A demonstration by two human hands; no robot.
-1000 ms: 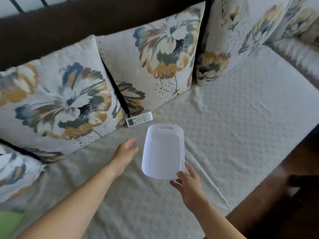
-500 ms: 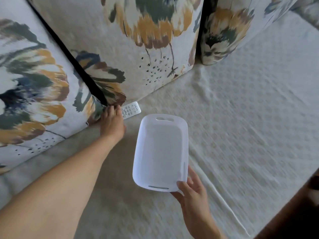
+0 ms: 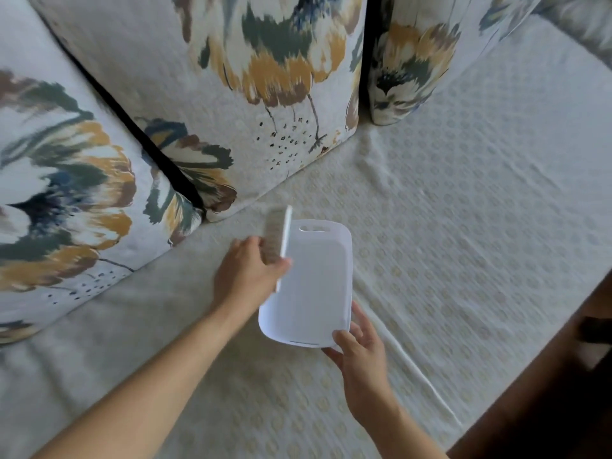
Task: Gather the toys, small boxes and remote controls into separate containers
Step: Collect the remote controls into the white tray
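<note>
My left hand grips a white remote control, tilted on its edge and motion-blurred, at the left rim of a white plastic tray. My right hand pinches the tray's near right corner and holds it just above the sofa seat. The tray has a handle slot at its far end, and its inside shows nothing in it.
Large floral cushions lean against the sofa back to the left and behind. The cream patterned seat cover stretches to the right. A dark wooden floor lies past the seat's front edge at lower right.
My left hand reached the remote at the cushion's foot, picked it up and brought it over to the tray's left rim. The camera moved closer to the sofa.
</note>
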